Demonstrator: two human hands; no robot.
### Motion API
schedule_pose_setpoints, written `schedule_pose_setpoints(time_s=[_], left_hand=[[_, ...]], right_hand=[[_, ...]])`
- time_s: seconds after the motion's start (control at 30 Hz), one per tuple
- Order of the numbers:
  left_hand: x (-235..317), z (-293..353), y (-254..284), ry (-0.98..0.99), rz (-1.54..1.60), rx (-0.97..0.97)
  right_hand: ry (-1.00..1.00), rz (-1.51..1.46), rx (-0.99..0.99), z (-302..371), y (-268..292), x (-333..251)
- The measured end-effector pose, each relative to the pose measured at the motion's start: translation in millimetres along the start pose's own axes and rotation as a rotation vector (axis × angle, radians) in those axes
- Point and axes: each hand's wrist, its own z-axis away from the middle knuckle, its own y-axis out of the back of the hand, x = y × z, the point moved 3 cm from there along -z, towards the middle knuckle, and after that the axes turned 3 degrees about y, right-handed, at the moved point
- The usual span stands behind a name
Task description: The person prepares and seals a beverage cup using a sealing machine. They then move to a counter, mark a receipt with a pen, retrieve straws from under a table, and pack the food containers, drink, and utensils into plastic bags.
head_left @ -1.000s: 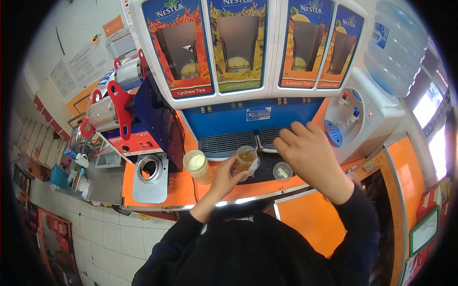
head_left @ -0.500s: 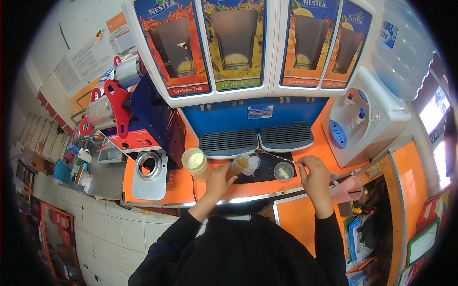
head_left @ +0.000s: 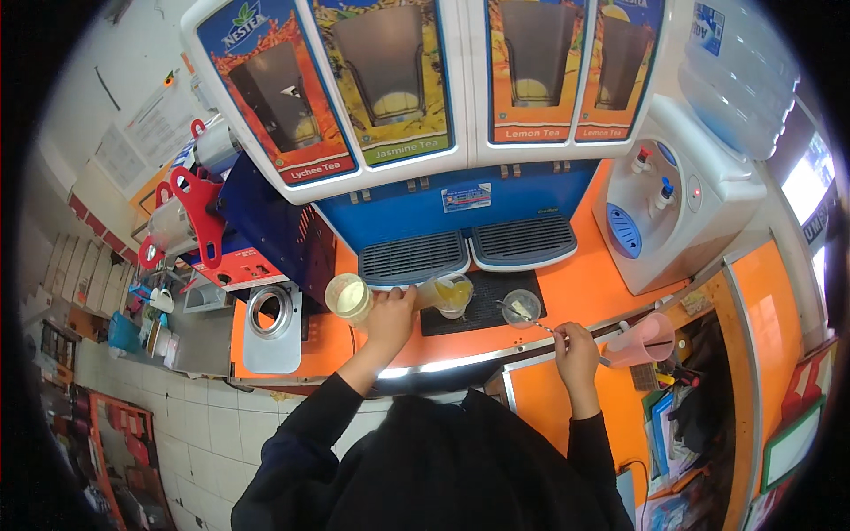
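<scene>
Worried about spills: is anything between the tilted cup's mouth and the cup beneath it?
Nothing visible: the left hand holds the tilted cup with its mouth over the lower cup; the spoon is off to the right.

Daylight glares through a window (head_left: 804,188) — pale wall (head_left: 133,44), tiled floor (head_left: 199,442).

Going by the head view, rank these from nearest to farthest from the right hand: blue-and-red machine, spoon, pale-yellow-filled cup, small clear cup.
1. Spoon, held in the right hand
2. Small clear cup, just up and left
3. Pale-yellow-filled cup, farther left, beside the left hand
4. Blue-and-red machine, far left
</scene>
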Motion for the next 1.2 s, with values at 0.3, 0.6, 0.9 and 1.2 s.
schedule_pose_setpoints(time_s=[0.3, 0.6, 0.9, 1.2], left_hand=[[2, -5, 4, -0.014, -0.153, -0.01], [1, -8, 5, -0.039, -0.251, -0.005], [7, -15, 14, -0.123, -0.376, 0.059], [17, -24, 23, -0.22, -0.457, 0.069]], right_hand=[[0.0, 0.013, 0.051, 9, -6, 21], [-0.028, 0.02, 0.044, 15, -16, 35], [-0.014, 0.019, 0.081, 21, -35, 51], [-0.08, 0.041, 0.057, 37, -40, 62]])
